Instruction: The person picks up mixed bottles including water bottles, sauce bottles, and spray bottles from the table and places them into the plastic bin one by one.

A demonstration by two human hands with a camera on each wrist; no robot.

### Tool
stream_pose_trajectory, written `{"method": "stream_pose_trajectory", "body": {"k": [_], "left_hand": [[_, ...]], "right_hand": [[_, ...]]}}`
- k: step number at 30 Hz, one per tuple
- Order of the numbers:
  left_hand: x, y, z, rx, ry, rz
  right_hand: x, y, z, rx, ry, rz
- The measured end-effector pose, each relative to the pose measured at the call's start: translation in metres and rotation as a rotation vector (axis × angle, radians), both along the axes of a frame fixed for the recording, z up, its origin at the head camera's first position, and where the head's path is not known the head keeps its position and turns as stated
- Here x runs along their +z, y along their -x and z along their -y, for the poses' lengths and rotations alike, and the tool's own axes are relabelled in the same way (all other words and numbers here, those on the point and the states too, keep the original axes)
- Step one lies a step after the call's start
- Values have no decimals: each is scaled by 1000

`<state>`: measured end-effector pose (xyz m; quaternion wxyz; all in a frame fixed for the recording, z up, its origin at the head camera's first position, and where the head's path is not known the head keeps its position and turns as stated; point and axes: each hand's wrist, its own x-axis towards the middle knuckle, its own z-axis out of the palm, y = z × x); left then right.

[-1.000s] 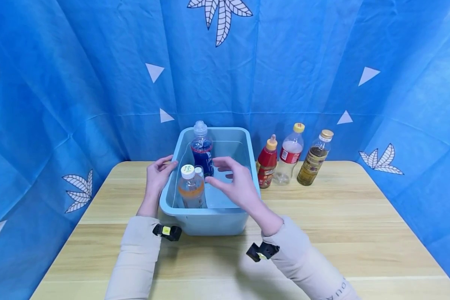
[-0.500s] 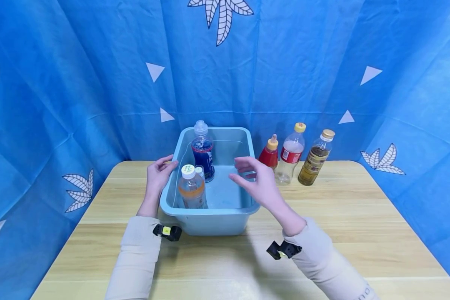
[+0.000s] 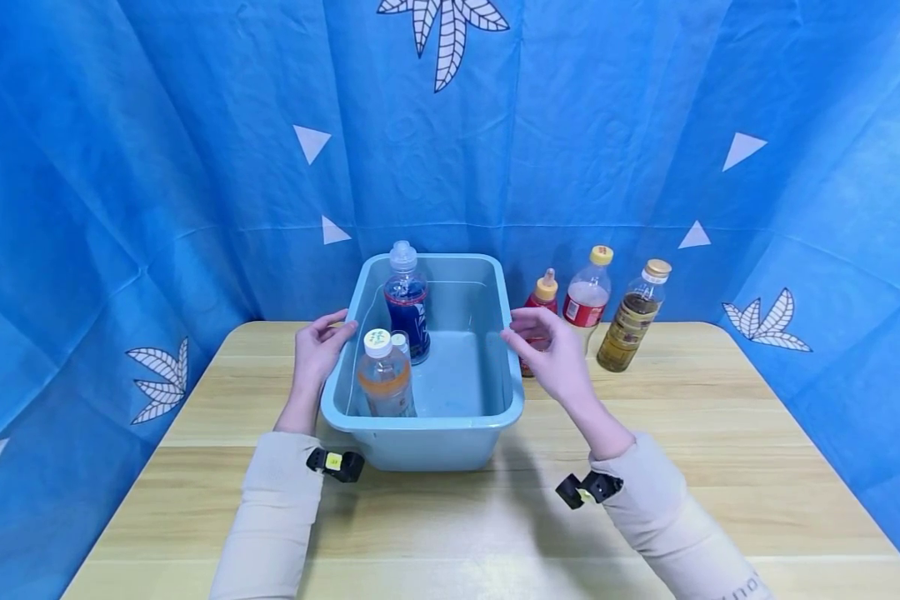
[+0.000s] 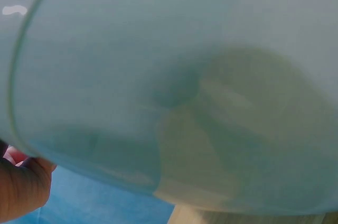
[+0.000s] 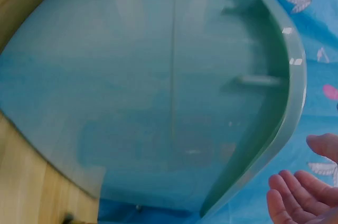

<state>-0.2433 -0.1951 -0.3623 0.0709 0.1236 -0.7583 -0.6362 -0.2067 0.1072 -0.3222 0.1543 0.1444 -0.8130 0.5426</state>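
Observation:
A light blue plastic basin [image 3: 438,446] stands on the wooden table. At its left rim my left hand [image 3: 317,358] holds on, thumb and fingertips at the edge; the left wrist view shows part of that hand [image 4: 24,187] against the basin wall [image 4: 132,65]. My right hand [image 3: 558,354] is beside the right rim, thumb and fingers apart with nothing between them. Inside the basin, along its left side, are a bottle of blue liquid [image 3: 407,317], a clear bottle with an orange band [image 3: 385,383] and a small capped bottle [image 3: 400,342], mostly hidden.
Right of the basin stand a red sauce bottle [image 3: 545,302], partly behind my right hand, a clear bottle with a red label [image 3: 585,304] and a bottle of amber liquid [image 3: 630,329]. A blue patterned curtain [image 3: 450,167] hangs behind the table [image 3: 682,450].
My right hand has moved right, from over the inside of the basin to its right rim, overlapping the red sauce bottle. My left hand and the basin have stayed put.

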Motion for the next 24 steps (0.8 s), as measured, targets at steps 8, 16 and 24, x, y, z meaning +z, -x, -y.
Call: {"method": "stream_pose_trajectory", "body": {"k": [8, 16, 24], "left_hand": [[-1, -1, -1, 0, 0, 0], [0, -1, 0, 4, -1, -3], [0, 0, 0, 5, -19, -3]], "right_hand": [[-11, 18, -14, -116, 24, -69], [-22, 36, -21, -213, 89, -69], [-29, 50, -23, -312, 84, -59]]}}
